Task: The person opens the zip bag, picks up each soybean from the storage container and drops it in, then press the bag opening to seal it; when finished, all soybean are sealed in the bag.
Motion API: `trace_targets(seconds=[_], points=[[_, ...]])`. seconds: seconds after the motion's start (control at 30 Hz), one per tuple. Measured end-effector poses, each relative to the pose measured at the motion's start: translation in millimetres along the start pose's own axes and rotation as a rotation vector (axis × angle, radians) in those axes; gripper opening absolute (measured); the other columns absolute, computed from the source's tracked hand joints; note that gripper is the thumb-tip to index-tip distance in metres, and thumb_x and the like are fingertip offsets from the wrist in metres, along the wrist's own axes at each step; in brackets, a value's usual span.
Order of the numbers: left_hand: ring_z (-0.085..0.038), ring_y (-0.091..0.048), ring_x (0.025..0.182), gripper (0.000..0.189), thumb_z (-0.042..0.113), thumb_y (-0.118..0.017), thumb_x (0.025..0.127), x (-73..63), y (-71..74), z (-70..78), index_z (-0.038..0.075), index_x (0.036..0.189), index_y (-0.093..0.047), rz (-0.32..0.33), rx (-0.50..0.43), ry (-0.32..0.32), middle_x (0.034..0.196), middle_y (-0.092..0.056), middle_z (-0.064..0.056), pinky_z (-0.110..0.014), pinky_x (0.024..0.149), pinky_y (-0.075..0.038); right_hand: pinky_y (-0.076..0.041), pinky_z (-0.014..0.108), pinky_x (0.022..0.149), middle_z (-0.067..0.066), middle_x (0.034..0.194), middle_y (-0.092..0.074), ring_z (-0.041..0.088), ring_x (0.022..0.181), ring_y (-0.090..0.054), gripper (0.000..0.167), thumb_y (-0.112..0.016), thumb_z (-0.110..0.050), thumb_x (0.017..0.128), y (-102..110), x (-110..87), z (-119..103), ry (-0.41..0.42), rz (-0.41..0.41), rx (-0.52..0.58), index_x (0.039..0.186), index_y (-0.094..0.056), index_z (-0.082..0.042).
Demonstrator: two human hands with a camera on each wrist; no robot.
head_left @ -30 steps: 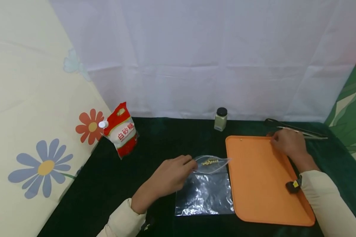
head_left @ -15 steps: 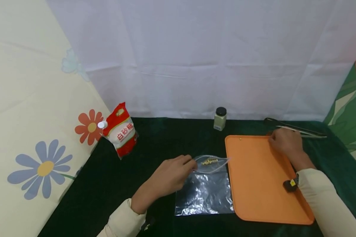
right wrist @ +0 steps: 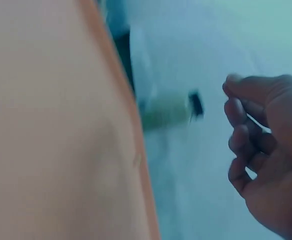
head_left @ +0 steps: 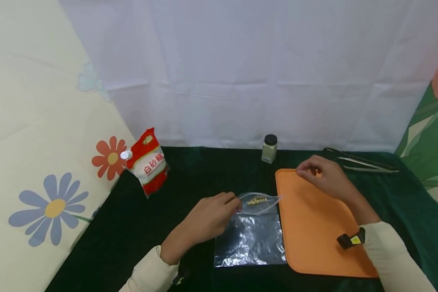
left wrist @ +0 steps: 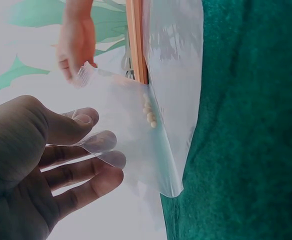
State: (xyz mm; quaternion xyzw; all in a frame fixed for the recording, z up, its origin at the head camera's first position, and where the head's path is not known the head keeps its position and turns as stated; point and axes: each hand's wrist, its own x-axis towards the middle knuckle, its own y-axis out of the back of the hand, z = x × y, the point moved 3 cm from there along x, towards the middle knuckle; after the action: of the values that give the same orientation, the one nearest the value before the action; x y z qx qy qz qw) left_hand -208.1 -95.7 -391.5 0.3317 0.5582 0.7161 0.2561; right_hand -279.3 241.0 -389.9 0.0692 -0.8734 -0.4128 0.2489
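With its thumb and fingers, my left hand (head_left: 209,215) pinches the mouth of a clear zip bag (head_left: 250,241). The bag's mouth gapes open, and a small cluster of pale yellow beans (head_left: 256,200) shows inside it. In the left wrist view the clear plastic (left wrist: 131,110) passes between thumb and fingers. Over the far end of an orange tray (head_left: 321,239) hovers my right hand (head_left: 325,176), fingers loosely bent. Close to its thumb tip, a single bean (right wrist: 137,159) lies by the tray's far rim. Nothing shows between the right hand's fingers (right wrist: 238,112).
Behind the tray stands a small jar (head_left: 269,150) with a black lid. A long black-and-silver tool, like tongs (head_left: 368,163), lies at the back right. At the back left is a red and white sugar bag (head_left: 149,162) with a white cap. Dark green cloth (head_left: 193,170) covers the table.
My right hand has moved left from the tray's far right corner, beside the tong-like tool, to the bean near the far left corner. The left hand keeps its grip on the bag.
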Motion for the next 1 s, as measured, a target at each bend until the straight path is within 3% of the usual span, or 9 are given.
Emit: trace_targets(seconds=[0.1,0.23,0.4,0.53,0.7,0.83,0.93,1.0], points=[[-0.008,-0.057,0.088,0.026,0.014,-0.071,0.091,-0.7,-0.4,-0.3,0.02,0.115,-0.065,-0.005,-0.003,0.006,0.105,-0.06,0.006,-0.02,0.067,-0.049,-0.043,0.031,0.065,-0.009,0.09,-0.058,0.012,0.077,-0.049,0.007,-0.068,-0.026,0.097,-9.2,0.8,-24.2,0.108,-0.038,0.112,0.103,-0.071,-0.026],[-0.008,-0.057,0.088,0.026,0.013,-0.071,0.091,-0.7,-0.3,-0.1,0.02,0.115,-0.065,-0.011,-0.008,0.01,0.105,-0.06,0.006,-0.02,0.067,-0.049,-0.043,0.033,0.066,-0.01,0.09,-0.057,0.011,0.079,-0.049,0.012,-0.07,-0.017,0.095,-23.3,0.8,-48.2,0.204,-0.102,0.207,0.103,-0.07,-0.027],[-0.007,-0.057,0.086,0.025,0.013,-0.071,0.091,0.2,-1.0,-0.8,0.02,0.115,-0.065,-0.003,0.002,0.0,0.104,-0.06,0.006,-0.02,0.066,-0.049,-0.044,0.036,0.065,-0.008,0.09,-0.058,0.013,0.077,-0.05,0.014,-0.072,-0.012,0.093,-39.0,0.3,-65.6,0.237,-0.188,0.259,0.104,-0.071,-0.02],[-0.007,-0.056,0.086,0.027,0.013,-0.072,0.09,0.6,-0.6,-1.5,0.021,0.115,-0.065,0.0,0.001,-0.004,0.104,-0.059,0.007,-0.019,0.066,-0.048,-0.043,0.032,0.062,-0.006,0.092,-0.06,0.014,0.076,-0.051,0.014,-0.071,-0.011,0.093,-42.8,0.3,-70.4,0.228,-0.208,0.258,0.105,-0.073,-0.018],[-0.007,-0.056,0.087,0.03,0.014,-0.074,0.089,0.9,-0.2,-1.6,0.021,0.115,-0.064,-0.005,-0.002,-0.002,0.105,-0.059,0.007,-0.02,0.067,-0.049,-0.044,0.034,0.064,-0.012,0.095,-0.061,0.013,0.079,-0.051,0.012,-0.07,-0.021,0.096,-34.4,1.5,-68.8,0.202,-0.164,0.227,0.106,-0.072,-0.026],[-0.007,-0.056,0.087,0.029,0.014,-0.074,0.089,1.2,-0.3,-1.0,0.021,0.115,-0.064,-0.004,0.007,-0.001,0.105,-0.059,0.007,-0.02,0.067,-0.049,-0.042,0.035,0.065,-0.014,0.095,-0.061,0.011,0.077,-0.049,0.011,-0.07,-0.022,0.096,-21.9,4.5,-66.0,0.233,-0.09,0.189,0.104,-0.072,-0.029],[-0.008,-0.057,0.088,0.029,0.014,-0.074,0.089,1.1,-0.1,-0.6,0.021,0.115,-0.064,-0.004,0.008,0.002,0.105,-0.059,0.007,-0.02,0.067,-0.049,-0.039,0.031,0.063,-0.016,0.091,-0.061,0.009,0.073,-0.047,0.008,-0.071,-0.023,0.095,-13.6,9.3,-60.3,0.229,-0.018,0.097,0.102,-0.073,-0.027],[-0.008,-0.057,0.088,0.029,0.014,-0.073,0.089,0.8,-0.4,-0.5,0.021,0.115,-0.064,-0.006,0.001,0.003,0.106,-0.059,0.006,-0.02,0.067,-0.049,-0.039,0.032,0.062,-0.013,0.09,-0.061,0.009,0.071,-0.047,0.008,-0.07,-0.026,0.096,-9.7,12.8,-54.7,0.185,0.011,0.02,0.102,-0.074,-0.024]])
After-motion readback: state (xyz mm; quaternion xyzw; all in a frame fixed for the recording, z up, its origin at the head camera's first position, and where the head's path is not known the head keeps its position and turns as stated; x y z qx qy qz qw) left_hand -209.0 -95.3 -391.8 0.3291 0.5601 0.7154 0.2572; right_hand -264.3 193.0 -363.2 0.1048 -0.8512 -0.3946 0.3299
